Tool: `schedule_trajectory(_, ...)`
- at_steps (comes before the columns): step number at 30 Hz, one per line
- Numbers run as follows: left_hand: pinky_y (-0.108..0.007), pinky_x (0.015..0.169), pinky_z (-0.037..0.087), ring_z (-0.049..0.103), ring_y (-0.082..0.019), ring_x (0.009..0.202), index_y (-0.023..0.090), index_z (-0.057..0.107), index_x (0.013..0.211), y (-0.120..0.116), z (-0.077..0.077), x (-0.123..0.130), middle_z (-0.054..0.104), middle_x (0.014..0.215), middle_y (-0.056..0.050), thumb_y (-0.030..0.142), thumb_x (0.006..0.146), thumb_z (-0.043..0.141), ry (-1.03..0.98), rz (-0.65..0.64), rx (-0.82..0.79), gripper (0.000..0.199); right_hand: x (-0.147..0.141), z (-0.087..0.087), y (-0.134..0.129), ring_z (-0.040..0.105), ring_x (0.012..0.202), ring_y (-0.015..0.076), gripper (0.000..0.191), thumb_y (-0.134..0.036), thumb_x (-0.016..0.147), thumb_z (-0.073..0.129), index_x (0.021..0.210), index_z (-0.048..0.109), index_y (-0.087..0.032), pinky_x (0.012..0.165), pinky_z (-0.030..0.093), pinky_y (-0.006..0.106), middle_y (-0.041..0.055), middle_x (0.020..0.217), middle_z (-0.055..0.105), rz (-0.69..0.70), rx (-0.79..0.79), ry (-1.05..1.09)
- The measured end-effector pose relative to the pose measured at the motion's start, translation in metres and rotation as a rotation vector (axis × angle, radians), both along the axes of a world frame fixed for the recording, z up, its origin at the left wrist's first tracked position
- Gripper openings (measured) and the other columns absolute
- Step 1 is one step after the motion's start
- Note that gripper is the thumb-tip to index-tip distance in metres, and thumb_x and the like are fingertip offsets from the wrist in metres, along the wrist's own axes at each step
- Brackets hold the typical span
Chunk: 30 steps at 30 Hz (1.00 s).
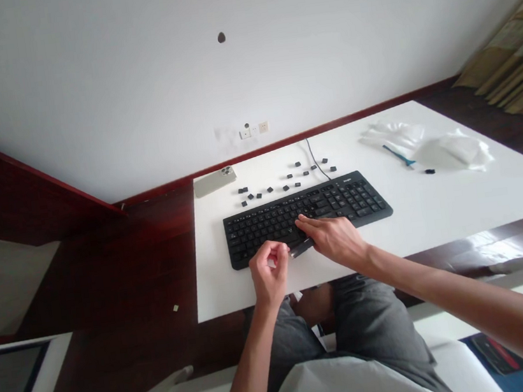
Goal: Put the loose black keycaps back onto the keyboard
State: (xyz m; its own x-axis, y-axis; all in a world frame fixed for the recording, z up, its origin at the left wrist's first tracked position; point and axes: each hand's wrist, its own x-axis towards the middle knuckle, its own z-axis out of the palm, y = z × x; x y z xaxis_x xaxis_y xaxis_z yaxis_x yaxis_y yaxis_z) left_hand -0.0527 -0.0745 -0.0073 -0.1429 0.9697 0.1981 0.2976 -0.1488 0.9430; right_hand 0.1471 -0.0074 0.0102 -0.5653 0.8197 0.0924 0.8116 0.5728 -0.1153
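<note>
A black keyboard (pixel 368 198) lies at a slant on the white table, several of its keys removed around the middle. My left hand (pixel 270 269) is at its front edge, thumb and forefinger pinched together; what they hold, if anything, is too small to make out. Over the keyboard's lower middle, my right hand (pixel 337 237) is closed, with the forefinger stretched forward onto the keys. From beneath it a slim dark piece with a shiny end (pixel 300 248) points toward my left fingertips. Several loose black keycaps (pixel 270 190) are scattered behind the keyboard.
A phone (pixel 215 181) lies at the table's back left corner. On the right are crumpled clear plastic bags (pixel 453 150), a blue brush-like tool (pixel 398 156) and a single black keycap (pixel 430 171). The keyboard's cable (pixel 317 160) runs to the back edge of the white table (pixel 496 191).
</note>
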Motion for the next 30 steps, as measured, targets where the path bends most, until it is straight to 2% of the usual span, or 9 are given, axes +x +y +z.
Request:
schedule_trajectory(3, -0.025, 0.072, 0.05, 0.068, -0.016, 0.076, 0.019, 0.07, 0.087, -0.001, 0.0, 0.001, 0.075, 0.082, -0.005, 0.042, 0.105, 0.059, 0.043, 0.039, 0.032, 0.031, 0.007, 0.002, 0.001, 0.08, 0.105, 0.0264, 0.061, -0.003, 0.082, 0.056, 0.138, 0.074, -0.021, 0.075, 0.063, 0.034, 0.0076, 0.144, 0.073, -0.029, -0.028, 0.174)
schedule_trajectory(6, -0.024, 0.068, 0.047, 0.063, -0.014, 0.07, 0.019, 0.069, 0.085, -0.003, 0.002, 0.004, 0.071, 0.078, -0.004, 0.04, 0.105, 0.059, 0.136, 0.057, 0.06, 0.031, 0.017, 0.012, 0.005, 0.079, 0.098, 0.0227, 0.05, -0.004, 0.082, 0.055, 0.122, 0.08, -0.021, 0.083, 0.061, 0.032, 0.006, 0.116, 0.083, -0.096, -0.036, 0.502)
schedule_trajectory(10, -0.024, 0.067, 0.047, 0.058, -0.013, 0.067, 0.019, 0.071, 0.087, -0.004, 0.004, 0.009, 0.067, 0.074, -0.002, 0.035, 0.103, 0.062, 0.268, 0.047, 0.118, 0.024, 0.033, 0.028, 0.018, 0.075, 0.091, 0.0246, 0.026, -0.028, 0.095, 0.061, 0.108, 0.083, -0.021, 0.085, 0.058, 0.036, 0.0063, 0.101, 0.082, -0.319, -0.044, 0.923)
schedule_trajectory(13, -0.024, 0.069, 0.051, 0.061, -0.013, 0.069, 0.019, 0.076, 0.096, -0.003, 0.002, 0.013, 0.073, 0.083, -0.004, 0.033, 0.103, 0.061, 0.297, 0.006, 0.131, 0.021, 0.04, 0.028, 0.027, 0.073, 0.094, 0.0263, 0.033, -0.038, 0.102, 0.054, 0.098, 0.082, -0.022, 0.091, 0.056, 0.039, 0.0069, 0.099, 0.081, -0.365, -0.121, 1.068)
schedule_trajectory(16, -0.023, 0.065, 0.052, 0.059, -0.011, 0.064, 0.019, 0.077, 0.12, -0.001, 0.001, 0.016, 0.076, 0.091, -0.004, 0.038, 0.101, 0.067, 0.229, -0.035, 0.083, 0.029, 0.037, 0.02, 0.019, 0.072, 0.095, 0.0261, 0.048, -0.044, 0.108, 0.042, 0.089, 0.081, -0.023, 0.092, 0.054, 0.04, 0.0074, 0.099, 0.08, -0.32, -0.155, 1.038)
schedule_trajectory(19, -0.023, 0.064, 0.054, 0.058, -0.01, 0.061, 0.02, 0.071, 0.14, -0.001, 0.0, 0.017, 0.077, 0.091, -0.002, 0.043, 0.094, 0.079, 0.164, -0.129, 0.007, 0.053, 0.021, 0.01, -0.008, 0.066, 0.072, 0.0241, 0.058, -0.058, 0.108, 0.041, 0.086, 0.081, -0.023, 0.074, 0.052, 0.038, 0.0066, 0.076, 0.073, -0.367, -0.287, 0.935)
schedule_trajectory(21, -0.024, 0.068, 0.054, 0.061, -0.011, 0.063, 0.021, 0.076, 0.131, -0.001, 0.001, 0.017, 0.078, 0.087, -0.001, 0.041, 0.093, 0.081, 0.171, -0.175, -0.022, 0.044, 0.01, 0.005, -0.029, 0.063, 0.064, 0.0227, 0.059, -0.062, 0.107, 0.044, 0.085, 0.08, -0.021, 0.067, 0.049, 0.036, 0.0047, 0.065, 0.067, -0.365, -0.372, 0.962)
schedule_trajectory(25, -0.025, 0.072, 0.054, 0.069, -0.015, 0.073, 0.02, 0.08, 0.097, -0.002, 0.003, 0.016, 0.079, 0.088, -0.003, 0.033, 0.099, 0.074, 0.206, -0.202, -0.02, 0.015, 0.004, 0.001, -0.053, 0.06, 0.061, 0.0205, 0.053, -0.06, 0.107, 0.046, 0.085, 0.075, -0.022, 0.06, 0.044, 0.033, 0.0015, 0.062, 0.063, -0.342, -0.46, 0.982)
schedule_trajectory(30, -0.028, 0.081, 0.055, 0.071, -0.018, 0.086, 0.021, 0.077, 0.1, -0.003, 0.004, 0.016, 0.076, 0.091, -0.005, 0.028, 0.104, 0.067, 0.392, -0.299, 0.067, 0.013, 0.025, 0.004, -0.051, 0.058, 0.06, 0.0176, 0.033, -0.051, 0.099, 0.064, 0.083, 0.071, -0.023, 0.058, 0.043, 0.03, -0.0021, 0.063, 0.065, -0.291, -0.575, 0.931)
